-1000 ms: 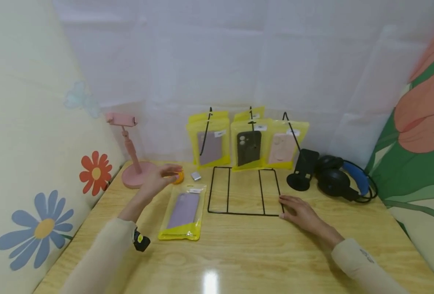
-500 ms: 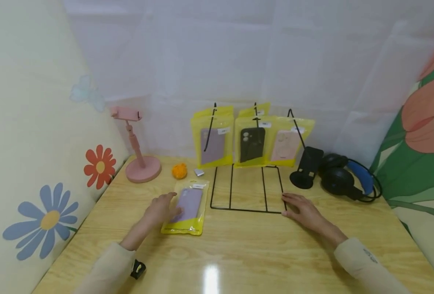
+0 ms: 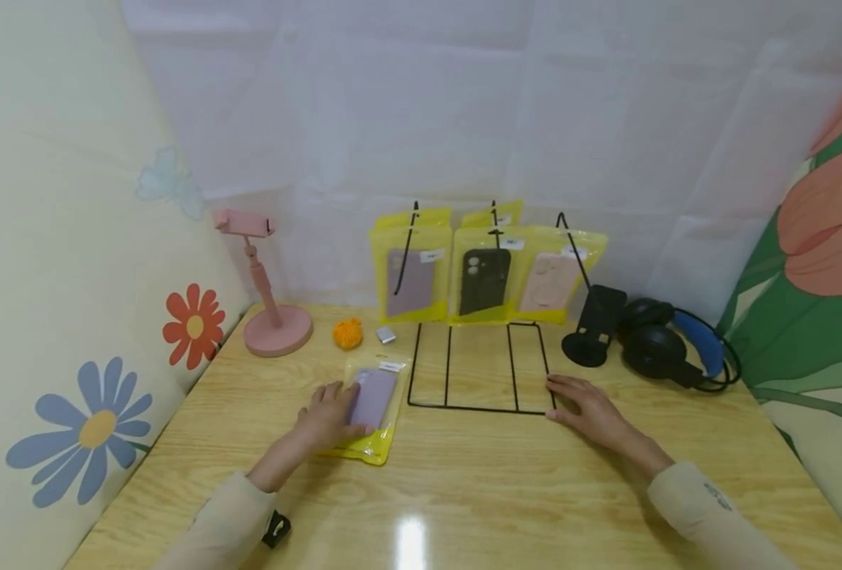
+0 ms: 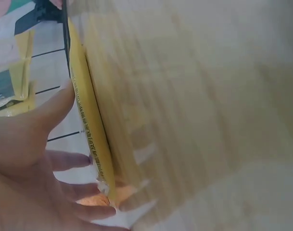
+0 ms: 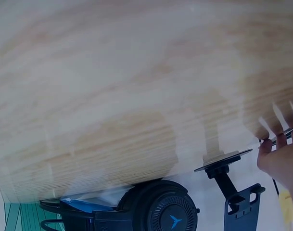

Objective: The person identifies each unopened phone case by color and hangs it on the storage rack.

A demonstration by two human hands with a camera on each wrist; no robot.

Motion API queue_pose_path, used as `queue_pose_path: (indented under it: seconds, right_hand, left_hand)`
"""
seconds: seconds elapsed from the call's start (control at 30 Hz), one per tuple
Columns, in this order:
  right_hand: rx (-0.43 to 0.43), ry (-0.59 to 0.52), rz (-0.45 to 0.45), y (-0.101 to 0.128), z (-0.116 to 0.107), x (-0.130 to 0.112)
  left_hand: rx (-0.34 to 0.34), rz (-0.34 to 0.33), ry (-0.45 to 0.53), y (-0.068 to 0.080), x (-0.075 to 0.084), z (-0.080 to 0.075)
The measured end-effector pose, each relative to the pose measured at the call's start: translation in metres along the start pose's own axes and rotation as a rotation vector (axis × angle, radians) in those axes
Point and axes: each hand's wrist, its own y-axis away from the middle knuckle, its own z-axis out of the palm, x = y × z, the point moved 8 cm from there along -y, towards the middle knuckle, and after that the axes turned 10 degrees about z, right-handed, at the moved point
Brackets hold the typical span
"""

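The left hand (image 3: 328, 416) lies flat, fingers (image 3: 335, 393) straight and relaxed, on the near left part of the yellow packet (image 3: 374, 412) with a purple phone case inside; nothing is gripped. The packet lies flat on the desk (image 3: 464, 491), long axis running from 6 toward 12 o'clock and tipped slightly to 1, its unread white label at the far end. In the left wrist view the packet's edge (image 4: 91, 130) carries a line of print too small to read. At 3 o'clock from it, the right hand (image 3: 585, 408) rests with fingers loose at the near right corner of the black wire rack (image 3: 478, 368), touching it.
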Motion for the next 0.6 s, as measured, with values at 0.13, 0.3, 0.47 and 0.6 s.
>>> queue_pose_path:
  seconds: [0.13,0.3,0.47,0.6]
  right_hand:
    - [0.003,-0.008,-0.001,0.0,-0.001,0.0]
    - [0.024,-0.015,-0.012,0.0,-0.002,-0.002]
    - [-0.009,-0.009,0.012,0.0,0.001,0.0]
    - [-0.014,-0.008,0.016,0.0,0.0,0.0]
  left_hand:
    - [0.011,0.034,0.021,0.0,-0.001,0.001]
    - [0.063,0.052,0.07,0.0,-0.001,-0.004]
    - [0.142,0.078,0.063,0.002,-0.001,-0.013]
    - [0.208,0.085,0.074,0.001,-0.004,-0.022]
